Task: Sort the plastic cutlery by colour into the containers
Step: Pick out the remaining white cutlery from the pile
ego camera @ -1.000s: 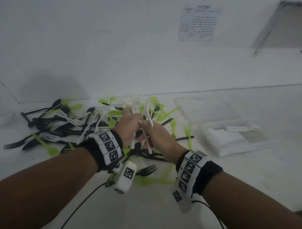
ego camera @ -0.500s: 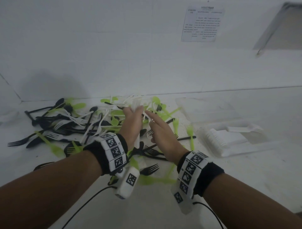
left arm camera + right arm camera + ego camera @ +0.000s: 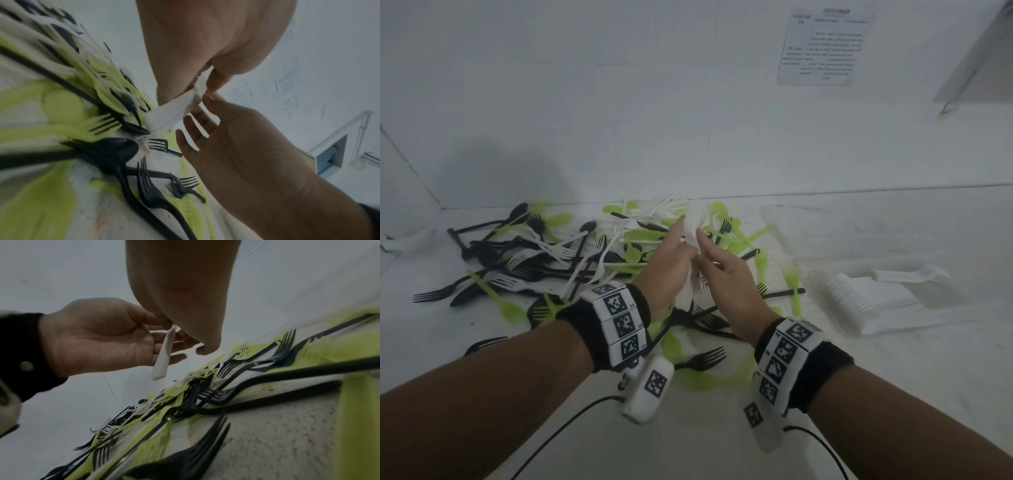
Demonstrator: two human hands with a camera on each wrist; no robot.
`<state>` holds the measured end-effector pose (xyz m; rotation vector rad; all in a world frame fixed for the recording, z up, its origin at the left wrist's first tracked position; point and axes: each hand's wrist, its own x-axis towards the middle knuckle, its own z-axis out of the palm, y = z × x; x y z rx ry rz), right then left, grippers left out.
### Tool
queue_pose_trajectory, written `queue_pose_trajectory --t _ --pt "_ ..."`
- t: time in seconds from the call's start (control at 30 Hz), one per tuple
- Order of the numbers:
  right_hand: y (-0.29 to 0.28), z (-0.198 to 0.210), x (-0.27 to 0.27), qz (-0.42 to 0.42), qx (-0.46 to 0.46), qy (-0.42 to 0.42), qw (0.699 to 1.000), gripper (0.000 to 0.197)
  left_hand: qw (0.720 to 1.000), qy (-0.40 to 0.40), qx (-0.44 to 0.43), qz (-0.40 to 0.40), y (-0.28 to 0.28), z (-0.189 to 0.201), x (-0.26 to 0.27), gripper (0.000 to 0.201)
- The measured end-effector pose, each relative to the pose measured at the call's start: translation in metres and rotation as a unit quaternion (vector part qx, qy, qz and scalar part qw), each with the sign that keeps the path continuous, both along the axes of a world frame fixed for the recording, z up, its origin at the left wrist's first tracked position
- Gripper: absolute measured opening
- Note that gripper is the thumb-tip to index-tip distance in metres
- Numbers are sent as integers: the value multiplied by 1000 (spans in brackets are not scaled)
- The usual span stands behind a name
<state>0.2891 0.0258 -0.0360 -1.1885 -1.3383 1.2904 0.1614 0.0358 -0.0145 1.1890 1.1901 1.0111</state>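
Observation:
A bundle of white plastic cutlery (image 3: 692, 224) stands upright between my two hands above the mixed pile (image 3: 571, 260) of black, green and white forks and spoons. My left hand (image 3: 671, 255) grips the bundle (image 3: 174, 110) between thumb and fingers. My right hand (image 3: 726, 274) lies against its other side with straight, spread fingers (image 3: 197, 123). In the right wrist view a white handle (image 3: 163, 356) hangs down between both hands. A shallow white container (image 3: 887, 325) at the right holds white cutlery.
A clear tray (image 3: 822, 226) lies behind the white container. A black fork (image 3: 702, 359) and a green spoon (image 3: 709, 380) lie near my wrists. The wall rises just behind the pile, with a printed sheet (image 3: 825, 44) on it. Black cables trail from both wristbands.
Both hands first gripped the white forks. The right hand then opened and now lies flat against the bundle, which the left hand has raised slightly and moved farther from me.

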Motion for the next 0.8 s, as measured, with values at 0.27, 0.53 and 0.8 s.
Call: queue_pose_trajectory --t 0.27,0.53,0.8 --pt "7 2 6 -20 48 -42 998 42 981 173 -4 -84 1 13 -21 82" --pt "16 -1 34 49 242 -424 871 27 853 417 44 -310 17 13 -41 64" --pt "3 10 92 -46 190 -474 859 24 660 608 317 -308 21 19 -36 49"
